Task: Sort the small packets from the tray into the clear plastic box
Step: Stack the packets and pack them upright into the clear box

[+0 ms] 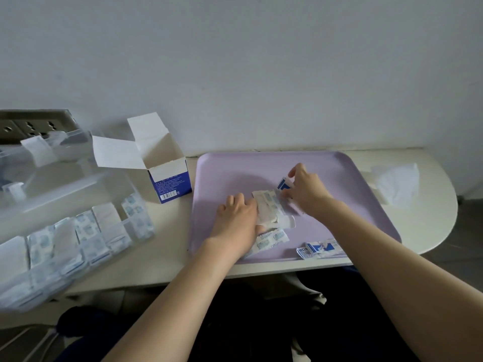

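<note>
The small flat white-and-blue paper packets [271, 207] lie in a loose, overlapping heap at the middle of the lilac rectangular plastic tray [339, 176]. A few stray blue-printed packets [318, 249] lie apart at the tray's near edge. Treat each packet as very light, thin and flexible: expect it to bend, slide over its neighbours and cling to them. Take hold at a free edge or corner, thumb above and finger beneath; a flat press is likely only to shift the heap. Your left hand [236, 218] rests palm down on the heap's left side, fingers laid over the packets, steadying them and grasping nothing. Your right hand [305, 189] is at the heap's far right side and pinches one blue-and-white packet [283, 183], raised on edge. The clear plastic compartment box [65, 189] stands open on the white surface [162, 257], well to the left of the tray, its near compartments already filled with rows of packets. Between box and tray stands an open white-and-blue cardboard carton [170, 184]. A crumpled white tissue [394, 184] lies on the surface to the right of the tray.
</note>
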Tool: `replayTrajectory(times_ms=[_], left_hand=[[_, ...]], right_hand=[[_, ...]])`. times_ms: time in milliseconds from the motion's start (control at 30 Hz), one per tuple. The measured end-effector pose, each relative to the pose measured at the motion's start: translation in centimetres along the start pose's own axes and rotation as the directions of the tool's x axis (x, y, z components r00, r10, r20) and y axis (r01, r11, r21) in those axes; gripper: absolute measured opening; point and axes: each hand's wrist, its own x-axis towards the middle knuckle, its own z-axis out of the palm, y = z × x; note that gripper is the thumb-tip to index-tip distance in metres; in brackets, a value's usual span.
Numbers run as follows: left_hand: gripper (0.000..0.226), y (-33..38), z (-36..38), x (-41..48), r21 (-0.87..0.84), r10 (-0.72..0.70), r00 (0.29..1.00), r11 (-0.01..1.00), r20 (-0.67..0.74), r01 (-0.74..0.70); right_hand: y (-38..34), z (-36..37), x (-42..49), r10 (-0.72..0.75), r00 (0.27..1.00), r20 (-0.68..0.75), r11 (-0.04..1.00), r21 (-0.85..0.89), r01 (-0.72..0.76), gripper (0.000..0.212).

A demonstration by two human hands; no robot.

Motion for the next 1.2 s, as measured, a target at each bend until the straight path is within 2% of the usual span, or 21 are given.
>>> replayTrajectory(times_ms=[100, 167, 233, 300, 367, 433, 500, 600, 700, 800, 867, 900, 1000, 1067, 1200], left_hand=[[0.032, 0.0, -0.3, -0.5, -0.057, 0.022, 0.999, 0.998, 0.028, -0.021], [0.027, -0.2, -0.5, -0.8, -0.137, -0.016, 1.0, 0.99, 0.001, 0.016], [0.027, -0.5, -0.7, -0.9, -0.177, -0.076, 0.996, 0.982, -0.045, 0.067], [0.035, -0.8, -0.8, -1.0, -0.163, -0.1, 0.992, 0.983, -0.072, 0.088], [0.042, -0.9, -0.7, -1.0, -0.142, -0.09, 0.994, 0.987, -0.056, 0.081], [0.044, -0.8, -0.4, -1.1, -0.129, -0.078, 0.997, 0.989, -0.021, 0.075], [0.045, -0.8, -0.3, -1.1, -0.15, -0.085, 0.996, 0.985, 0.008, 0.085], [0.048, -0.9, -0.2, -1.1, -0.191, -0.093, 0.996, 0.977, 0.014, 0.094], [0.054, -1.4, 0.1, -1.0, -0.23, -0.073, 0.997, 0.971, 0.001, 0.072], [0.067, -1.9, 0.4, -0.9, -0.237, -0.021, 1.0, 0.971, -0.015, 0.016], [0.068, -2.0, 0.5, -0.7, -0.167, 0.011, 0.998, 0.986, -0.061, -0.021], [0.066, -2.0, 0.5, -0.6, -0.132, 0.022, 0.996, 0.991, -0.092, -0.034], [0.045, -1.8, 0.3, -0.5, -0.056, 0.047, 0.99, 0.997, -0.132, -0.055], [0.035, -1.7, 0.1, -0.7, -0.026, 0.036, 0.993, 0.999, -0.111, -0.039], [0.017, -1.8, -0.9, -1.2, -0.094, -0.042, 0.998, 0.995, -0.052, 0.037]], right_hand=[[-0.5, -0.5, -0.8, -0.083, 0.997, 0.003, 0.981, 0.175, 0.081, 0.038], [-1.3, -0.4, -1.8, -0.173, 0.98, 0.102, 0.977, 0.142, 0.157, 0.036], [-1.5, 0.1, -2.7, -0.214, 0.955, 0.207, 0.976, 0.015, 0.216, 0.048], [-1.7, 0.4, -3.3, -0.151, 0.964, 0.219, 0.971, -0.15, 0.186, 0.07], [-2.1, 0.5, -3.7, -0.088, 0.973, 0.212, 0.955, -0.26, 0.143, 0.083], [-2.7, 0.8, -4.1, -0.072, 0.97, 0.232, 0.956, -0.262, 0.133, 0.084], [-3.3, 1.3, -4.6, -0.044, 0.964, 0.262, 0.98, -0.174, 0.092, 0.083], [-3.6, 2.1, -4.5, -0.025, 0.948, 0.317, 0.993, -0.104, 0.06, 0.067], [-3.6, 2.5, -4.3, -0.093, 0.94, 0.329, 0.971, -0.177, 0.158, 0.017], [-3.9, 2.5, -4.7, -0.158, 0.917, 0.367, 0.923, -0.273, 0.269, 0.037], [-4.1, 2.3, -5.2, -0.212, 0.9, 0.38, 0.895, -0.294, 0.335, 0.027], [-4.1, 2.1, -5.4, -0.254, 0.889, 0.38, 0.877, -0.298, 0.377, 0.019], [-4.0, 2.4, -5.7, -0.338, 0.872, 0.353, 0.803, -0.374, 0.463, 0.03], [-4.0, 2.9, -5.8, -0.341, 0.874, 0.345, 0.817, -0.351, 0.457, 0.03], [-3.9, 2.9, -5.9, -0.381, 0.884, 0.271, 0.812, -0.358, 0.461, 0.027]])
